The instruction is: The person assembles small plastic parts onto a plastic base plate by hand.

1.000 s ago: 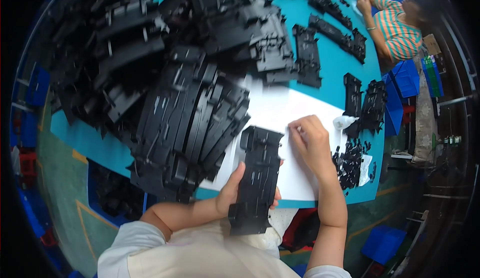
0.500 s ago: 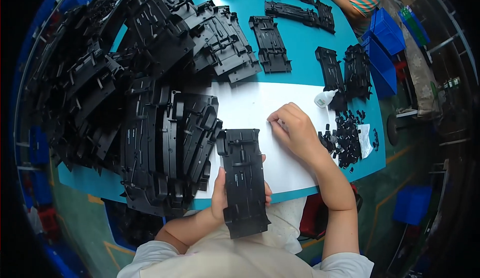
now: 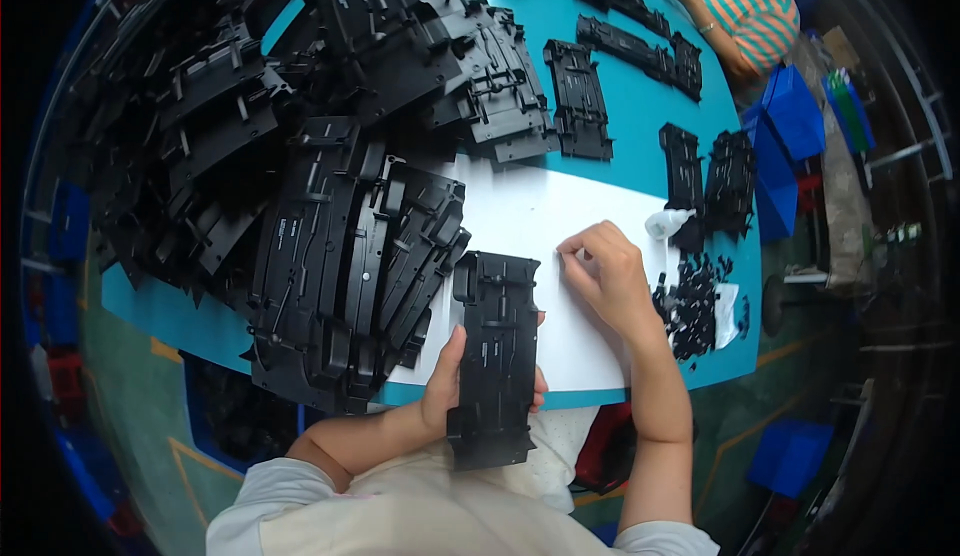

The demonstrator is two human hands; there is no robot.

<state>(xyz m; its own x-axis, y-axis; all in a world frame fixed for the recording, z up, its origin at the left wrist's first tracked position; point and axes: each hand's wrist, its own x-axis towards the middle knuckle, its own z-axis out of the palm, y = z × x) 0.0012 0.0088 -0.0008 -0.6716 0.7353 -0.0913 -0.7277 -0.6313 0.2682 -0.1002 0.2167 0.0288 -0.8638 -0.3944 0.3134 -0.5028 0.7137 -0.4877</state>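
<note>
My left hand (image 3: 448, 384) is wrapped round a long black plastic chassis plate (image 3: 497, 356) with ribs and raised brackets, its thumb on the left edge and fingertips showing at the right edge. The plate is tilted over the table's front edge. Over the white sheet (image 3: 520, 201), my right hand (image 3: 612, 274) is closed in a pinch, thumb against forefinger. Whatever lies between those fingertips is too small to make out. Right of this hand are a pile of small black plastic pieces (image 3: 697, 306) and a small white bottle (image 3: 668, 223) lying tilted against a black part.
Large stacks of black chassis plates (image 3: 310, 246) crowd the table's left side. More plates (image 3: 578, 96) lie on the blue-green tabletop (image 3: 640, 106) further back. A co-worker in a striped shirt (image 3: 748, 18) stands at the far right, near blue bins (image 3: 790, 111).
The whole view has shifted and tilted slightly. My left hand keeps its hold on the plate, and my right hand stays pinched over the white sheet. More of the co-worker shows.
</note>
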